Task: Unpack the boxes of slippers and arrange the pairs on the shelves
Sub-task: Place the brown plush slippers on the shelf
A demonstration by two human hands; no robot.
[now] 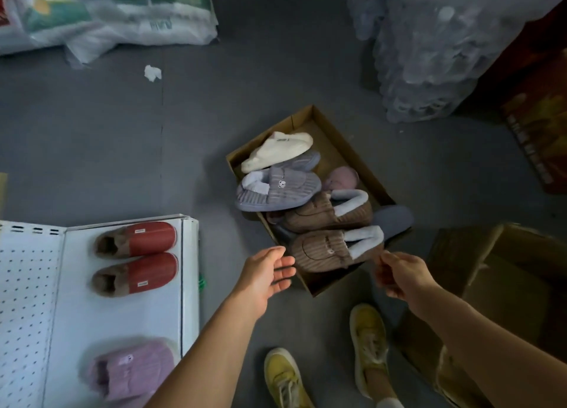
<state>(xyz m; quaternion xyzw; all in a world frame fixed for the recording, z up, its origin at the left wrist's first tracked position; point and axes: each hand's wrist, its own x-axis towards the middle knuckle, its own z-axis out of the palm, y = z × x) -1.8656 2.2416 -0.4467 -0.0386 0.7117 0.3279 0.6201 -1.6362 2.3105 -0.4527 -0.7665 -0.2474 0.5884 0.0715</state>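
An open cardboard box (333, 149) lies on the grey floor and holds several slippers: a white one (277, 151), a blue-grey one (277, 191), a pink one (341, 178) and two brown ones (328, 214) (325, 249). My left hand (265, 277) hovers open at the box's near left edge, beside the nearer brown slipper. My right hand (399, 274) is at the box's near right corner, fingers loosely curled, holding nothing that I can see. On the white shelf (73, 309) at the left sit a pair of red slippers (136, 258) and a pink slipper (132, 367).
A second brown carton (503, 288) stands open at the right. Packs of water bottles (429, 48) are at the back right, plastic bags (107, 17) at the back left. My feet in yellow shoes (366, 346) stand just below the box. A crumpled paper scrap (152, 73) lies on the floor.
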